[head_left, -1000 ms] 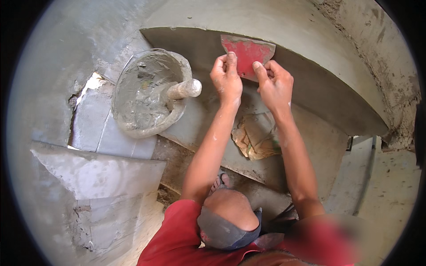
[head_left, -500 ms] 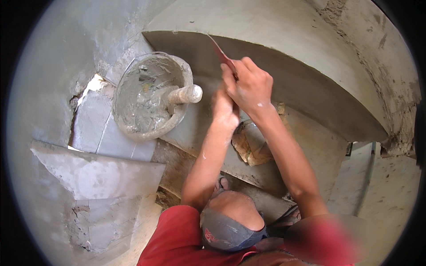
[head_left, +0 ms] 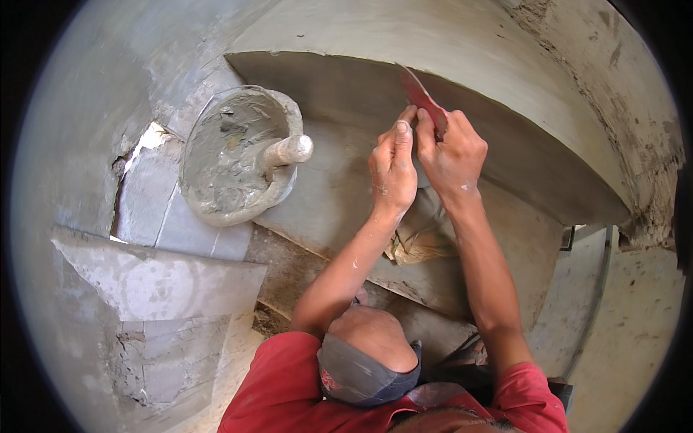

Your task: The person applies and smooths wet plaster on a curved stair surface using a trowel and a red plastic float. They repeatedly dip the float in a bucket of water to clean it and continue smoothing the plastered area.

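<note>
Red scraper (head_left: 421,96) now stands nearly edge-on in front of the curved ledge (head_left: 361,30), gripped by the closed right hand (head_left: 456,153). The half-curled left hand (head_left: 393,169) has risen beside it, touching or not I can't tell, bringing both hands together there.

- Red scraper (head_left: 427,101), far: is looking matt, its material not showing clearly.
- Mortar (head_left: 224,173), left: is gleaming wet and lumpy.
- Bucket (head_left: 291,112), left: is wearing a rough, matt crust.
- Crumpled wrapper (head_left: 426,247): is looking papery, creased.
- Curved ledge (head_left: 433,43), far: is presenting smooth, matt plaster.
- Cap (head_left: 361,372), near: is showing matt cloth.
</note>
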The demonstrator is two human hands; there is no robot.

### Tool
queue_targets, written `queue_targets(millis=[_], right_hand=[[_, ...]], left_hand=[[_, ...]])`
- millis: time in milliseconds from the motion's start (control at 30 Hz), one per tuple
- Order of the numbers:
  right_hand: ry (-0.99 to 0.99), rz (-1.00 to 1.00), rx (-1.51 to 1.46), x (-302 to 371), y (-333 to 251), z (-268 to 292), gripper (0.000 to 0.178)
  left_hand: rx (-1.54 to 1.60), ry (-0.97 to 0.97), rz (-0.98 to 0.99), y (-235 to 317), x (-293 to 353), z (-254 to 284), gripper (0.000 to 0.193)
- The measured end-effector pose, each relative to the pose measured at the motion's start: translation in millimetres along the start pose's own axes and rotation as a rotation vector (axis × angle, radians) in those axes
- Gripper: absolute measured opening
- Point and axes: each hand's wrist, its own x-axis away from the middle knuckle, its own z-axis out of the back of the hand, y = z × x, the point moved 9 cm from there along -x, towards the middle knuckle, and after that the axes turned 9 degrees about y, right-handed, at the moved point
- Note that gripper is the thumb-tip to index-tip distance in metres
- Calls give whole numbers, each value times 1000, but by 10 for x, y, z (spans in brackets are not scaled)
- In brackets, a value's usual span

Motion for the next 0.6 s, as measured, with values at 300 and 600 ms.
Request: queue_targets(millis=[300, 600], right_hand=[[146, 25, -28, 107, 256, 804, 9], [-57, 192, -108, 28, -584, -456, 10]], left_hand=[[-217, -220, -160, 203, 463, -461, 54], [53, 147, -146, 369, -233, 527, 74]])
